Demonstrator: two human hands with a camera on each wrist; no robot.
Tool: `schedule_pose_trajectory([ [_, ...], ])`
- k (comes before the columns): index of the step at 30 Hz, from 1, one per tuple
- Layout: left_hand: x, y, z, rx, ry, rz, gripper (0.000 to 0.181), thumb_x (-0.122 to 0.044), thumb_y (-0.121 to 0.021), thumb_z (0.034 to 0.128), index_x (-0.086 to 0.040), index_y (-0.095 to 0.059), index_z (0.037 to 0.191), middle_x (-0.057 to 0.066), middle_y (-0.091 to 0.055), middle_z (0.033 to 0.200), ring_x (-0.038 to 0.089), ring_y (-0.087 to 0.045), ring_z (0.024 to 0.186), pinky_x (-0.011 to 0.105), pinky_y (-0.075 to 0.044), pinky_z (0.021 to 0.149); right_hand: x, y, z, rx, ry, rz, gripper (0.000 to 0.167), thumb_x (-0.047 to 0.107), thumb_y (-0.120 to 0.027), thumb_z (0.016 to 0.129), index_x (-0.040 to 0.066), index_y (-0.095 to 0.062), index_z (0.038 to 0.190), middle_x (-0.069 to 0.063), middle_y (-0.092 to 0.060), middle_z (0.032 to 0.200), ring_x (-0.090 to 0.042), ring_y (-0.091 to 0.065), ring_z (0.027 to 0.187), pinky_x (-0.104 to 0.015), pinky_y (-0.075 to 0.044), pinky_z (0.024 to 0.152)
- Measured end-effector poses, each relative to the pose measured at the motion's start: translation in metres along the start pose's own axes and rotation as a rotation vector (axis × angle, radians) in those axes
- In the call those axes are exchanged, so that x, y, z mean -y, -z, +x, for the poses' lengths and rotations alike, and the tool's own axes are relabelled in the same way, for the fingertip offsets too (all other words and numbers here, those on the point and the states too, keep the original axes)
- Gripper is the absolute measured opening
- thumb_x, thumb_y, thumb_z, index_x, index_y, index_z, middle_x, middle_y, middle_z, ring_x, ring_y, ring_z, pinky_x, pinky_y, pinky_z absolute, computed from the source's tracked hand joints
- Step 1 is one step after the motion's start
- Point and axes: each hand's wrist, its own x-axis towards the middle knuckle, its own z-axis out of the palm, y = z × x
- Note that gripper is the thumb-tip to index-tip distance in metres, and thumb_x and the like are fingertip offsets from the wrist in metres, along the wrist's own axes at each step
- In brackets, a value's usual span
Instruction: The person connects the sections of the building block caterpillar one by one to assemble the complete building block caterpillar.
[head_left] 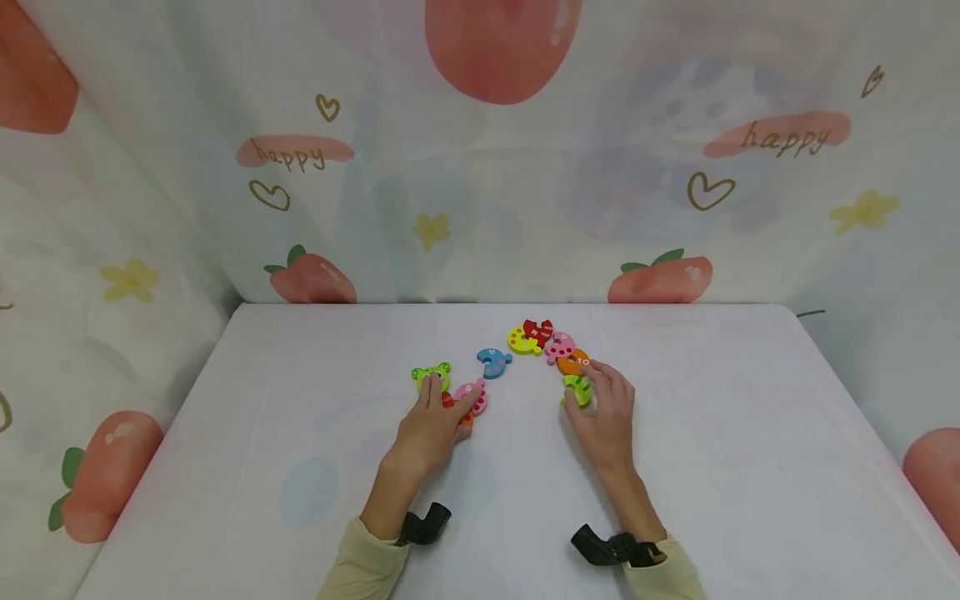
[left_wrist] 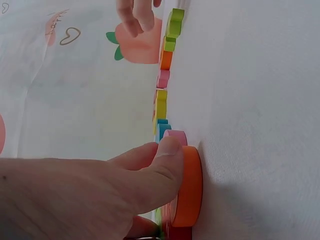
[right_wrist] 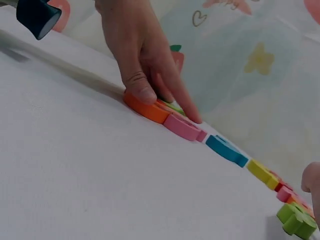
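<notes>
Your orange piece is thick (and rounded); your left hand touches it, grip loose; your right hand, grip parted, is beside the striped green piece.

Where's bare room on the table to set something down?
Table is bare left of the left hand, right of the right hand and between them. Crowding follows the curve from green face piece past blue piece to striped green piece.

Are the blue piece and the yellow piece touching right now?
Apart. The head view shows it: a narrow strip of white table lies between the blue piece and the yellow piece.
</notes>
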Motion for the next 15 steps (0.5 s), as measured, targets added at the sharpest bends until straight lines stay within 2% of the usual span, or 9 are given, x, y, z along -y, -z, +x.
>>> schedule_pose_trajectory([
  [3, 0.0001, -0.0002, -0.0012, 0.002, -0.003, 0.032, 0.061, -0.039, -0.061, 0.0925, -0.037, -0.036, 0.149, 0.026, -0.02, 0.159, 0.041, -0.017, 0.149, 0.049, -0.052, 0.096, -0.0042, 0.0031, -0.0007, 0.024, -0.056, -0.002, 0.042, 0.011, -0.075, 0.081, -0.001, -0.061, 0.119, -0.02, -0.053, 0.13, -0.037, -0.045, 0.122, -0.05, -0.04, 0.102],
  [6, 0.0005, -0.0005, -0.0007, -0.004, -0.005, 0.054, 0.061, -0.04, -0.061, 0.0924, -0.038, -0.037, 0.148, 0.025, -0.021, 0.159, 0.041, -0.018, 0.149, 0.048, -0.052, 0.096, -0.0046, 0.0032, -0.0015, 0.064, -0.075, -0.002, 0.041, 0.016, -0.077, 0.081, -0.002, -0.063, 0.116, -0.021, -0.054, 0.126, -0.037, -0.048, 0.118, -0.049, -0.042, 0.1],
  [11, 0.0022, -0.0007, 0.0003, -0.013, -0.002, 0.024, 0.059, -0.04, -0.06, 0.0926, -0.038, -0.039, 0.147, 0.025, -0.021, 0.159, 0.041, -0.018, 0.149, 0.052, -0.051, 0.097, -0.0045, 0.0017, -0.0022, 0.12, -0.089, -0.023, 0.03, 0.016, -0.078, 0.081, -0.003, -0.068, 0.103, -0.02, -0.057, 0.119, -0.036, -0.052, 0.113, -0.048, -0.045, 0.1],
  [15, 0.0039, -0.0028, 0.0009, -0.015, -0.005, -0.003, 0.058, -0.04, -0.06, 0.0926, -0.038, -0.04, 0.147, 0.025, -0.021, 0.159, 0.041, -0.016, 0.149, 0.053, -0.05, 0.098, -0.0043, 0.0005, -0.0033, 0.168, -0.128, -0.042, 0.031, 0.016, -0.076, 0.083, 0.0, -0.066, 0.108, -0.018, -0.057, 0.121, -0.033, -0.052, 0.116, -0.048, -0.045, 0.104],
])
